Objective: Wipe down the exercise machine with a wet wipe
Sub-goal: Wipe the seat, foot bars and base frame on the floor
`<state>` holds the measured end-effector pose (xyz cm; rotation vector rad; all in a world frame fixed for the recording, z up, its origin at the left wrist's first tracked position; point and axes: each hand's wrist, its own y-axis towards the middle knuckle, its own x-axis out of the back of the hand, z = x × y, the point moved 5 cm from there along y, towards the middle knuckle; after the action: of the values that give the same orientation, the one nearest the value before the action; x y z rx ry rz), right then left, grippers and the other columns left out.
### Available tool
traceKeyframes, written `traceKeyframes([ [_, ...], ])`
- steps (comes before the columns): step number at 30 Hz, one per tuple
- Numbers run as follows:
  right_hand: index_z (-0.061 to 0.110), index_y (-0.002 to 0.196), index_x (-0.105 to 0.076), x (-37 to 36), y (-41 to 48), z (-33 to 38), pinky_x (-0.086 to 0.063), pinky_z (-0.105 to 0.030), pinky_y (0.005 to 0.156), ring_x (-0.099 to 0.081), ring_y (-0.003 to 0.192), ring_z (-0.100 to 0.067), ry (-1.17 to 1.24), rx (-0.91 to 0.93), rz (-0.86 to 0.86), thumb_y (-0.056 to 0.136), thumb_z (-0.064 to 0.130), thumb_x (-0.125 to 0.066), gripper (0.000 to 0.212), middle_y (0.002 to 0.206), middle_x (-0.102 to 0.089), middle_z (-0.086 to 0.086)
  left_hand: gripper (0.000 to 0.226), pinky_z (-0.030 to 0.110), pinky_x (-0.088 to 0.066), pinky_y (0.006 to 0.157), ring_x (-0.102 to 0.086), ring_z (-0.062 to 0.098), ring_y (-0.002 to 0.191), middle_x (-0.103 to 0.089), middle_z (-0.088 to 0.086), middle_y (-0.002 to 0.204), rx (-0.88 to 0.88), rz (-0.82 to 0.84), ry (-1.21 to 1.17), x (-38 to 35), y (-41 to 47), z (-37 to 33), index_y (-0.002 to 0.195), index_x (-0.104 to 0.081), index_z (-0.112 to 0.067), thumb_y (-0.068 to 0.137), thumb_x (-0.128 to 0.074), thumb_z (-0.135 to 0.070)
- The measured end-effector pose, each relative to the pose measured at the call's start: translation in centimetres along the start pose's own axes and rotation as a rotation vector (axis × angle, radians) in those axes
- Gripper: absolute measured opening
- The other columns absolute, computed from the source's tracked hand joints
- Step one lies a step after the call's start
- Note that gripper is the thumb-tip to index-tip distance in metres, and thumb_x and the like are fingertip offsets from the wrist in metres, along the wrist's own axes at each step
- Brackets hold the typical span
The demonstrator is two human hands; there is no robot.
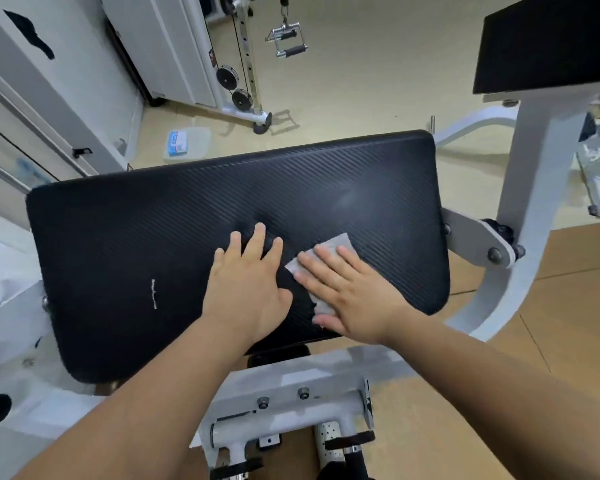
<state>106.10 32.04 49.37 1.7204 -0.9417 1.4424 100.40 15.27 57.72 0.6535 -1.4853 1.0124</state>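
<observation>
Black pad under both flat, spread hands: left hand bare, right hand pressing wet wipe.

left hand: bare, no glove, ring or watch | right hand: bare | forearms: unsleeved

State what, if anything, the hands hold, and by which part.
Nothing is gripped. The right hand presses the wet wipe flat on the black pad; the left hand rests bare.
</observation>
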Motion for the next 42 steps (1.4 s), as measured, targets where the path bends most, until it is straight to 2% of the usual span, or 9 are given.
traceKeyframes([
  [7, 0.007, 0.164, 0.001, 0.1, -5.2, -9.1, -0.007, -0.06, 0.126, 0.006, 0.157, -0.043, 0.208, -0.84, -0.042, 0.098, 0.066, -0.025, 0.092, 0.17, 0.008, -0.024, 0.088, 0.054, -0.026, 0.121, -0.001, 0.039, 0.155, 0.008, 0.006, 0.17, 0.071, 0.08, 0.0, -0.8, 0.1, -0.4, 0.162, -0.007, -0.026, 0.091, -0.053, -0.048],
  [14, 0.013, 0.165, -0.003, -3.8, -9.5, 1.3, -0.018, -0.058, 0.122, 0.004, 0.159, -0.034, 0.11, -0.252, 0.023, 0.105, 0.063, -0.034, 0.084, 0.173, 0.003, -0.014, 0.097, 0.053, -0.032, 0.119, 0.006, 0.04, 0.155, 0.012, 0.007, 0.169, 0.124, 0.064, -0.045, -1.4, -0.3, -1.3, 0.162, -0.002, -0.023, 0.088, -0.059, -0.047],
  [18, 0.011, 0.165, 0.002, -2.3, -9.4, -6.3, 0.003, -0.052, 0.128, 0.012, 0.158, -0.036, 0.166, -0.59, -0.026, 0.102, 0.067, -0.024, 0.088, 0.171, 0.011, -0.019, 0.1, 0.053, -0.033, 0.119, 0.012, 0.037, 0.155, 0.015, 0.004, 0.169, 0.121, 0.066, -0.088, -1.6, -0.5, -1.0, 0.162, 0.0, -0.025, 0.086, -0.063, -0.044],
  [25, 0.01, 0.164, 0.004, 4.1, 2.7, -13.6, -0.001, -0.057, 0.127, 0.008, 0.157, -0.041, 0.252, -0.861, -0.134, 0.1, 0.068, -0.017, 0.089, 0.17, 0.008, -0.024, 0.1, 0.05, -0.029, 0.121, 0.015, 0.03, 0.156, 0.016, -0.004, 0.169, 0.123, 0.07, -0.224, -1.6, -0.5, -0.3, 0.163, -0.004, -0.031, 0.086, -0.067, -0.04],
  [27, 0.009, 0.164, 0.005, 4.7, 5.0, -12.2, -0.001, -0.056, 0.127, 0.008, 0.157, -0.04, 0.234, -0.769, -0.14, 0.101, 0.067, -0.02, 0.089, 0.171, 0.008, -0.021, 0.097, 0.049, -0.031, 0.12, 0.014, 0.026, 0.156, 0.014, -0.007, 0.169, 0.143, 0.063, -0.253, -1.4, -0.5, -0.1, 0.163, -0.006, -0.034, 0.087, -0.067, -0.039],
  [32, 0.013, 0.165, -0.006, 2.1, 3.2, -4.4, -0.006, -0.053, 0.128, 0.0, 0.159, -0.035, -0.009, 0.08, -0.023, 0.103, 0.065, -0.024, 0.083, 0.173, -0.003, -0.013, 0.095, 0.052, -0.031, 0.119, 0.012, 0.026, 0.156, 0.015, -0.007, 0.169, 0.166, 0.047, -0.193, -1.5, -1.0, -0.4, 0.162, -0.003, -0.035, 0.088, -0.063, -0.045],
  [34, 0.015, 0.165, -0.007, 2.6, 2.4, -8.5, -0.007, -0.055, 0.128, -0.001, 0.159, -0.038, -0.014, -0.064, -0.09, 0.103, 0.066, -0.024, 0.083, 0.172, -0.003, -0.015, 0.094, 0.055, -0.026, 0.12, 0.005, 0.03, 0.157, 0.011, -0.003, 0.17, 0.159, 0.017, -0.105, -1.9, -1.8, -0.2, 0.162, -0.005, -0.034, 0.087, -0.06, -0.048],
  [39, 0.017, 0.165, -0.004, 3.8, -0.2, -16.4, -0.009, -0.051, 0.128, -0.004, 0.157, -0.043, 0.448, -0.954, -0.174, 0.102, 0.062, -0.03, 0.083, 0.171, 0.004, -0.023, 0.087, 0.059, -0.029, 0.117, -0.017, 0.034, 0.154, -0.009, 0.006, 0.17, 0.245, 0.005, -0.067, -4.4, -6.8, 1.5, 0.16, -0.025, -0.03, 0.085, -0.063, -0.048],
  [42, 0.008, 0.164, -0.013, 3.3, 0.1, -11.1, -0.01, -0.056, 0.126, -0.009, 0.156, -0.044, 0.345, -0.94, -0.22, 0.105, 0.047, -0.035, 0.073, 0.169, -0.006, -0.026, 0.083, 0.063, -0.038, 0.109, -0.032, 0.037, 0.147, -0.024, 0.013, 0.165, 0.277, -0.009, -0.09, -6.3, -10.7, 2.4, 0.153, -0.043, -0.022, 0.078, -0.073, -0.042],
])
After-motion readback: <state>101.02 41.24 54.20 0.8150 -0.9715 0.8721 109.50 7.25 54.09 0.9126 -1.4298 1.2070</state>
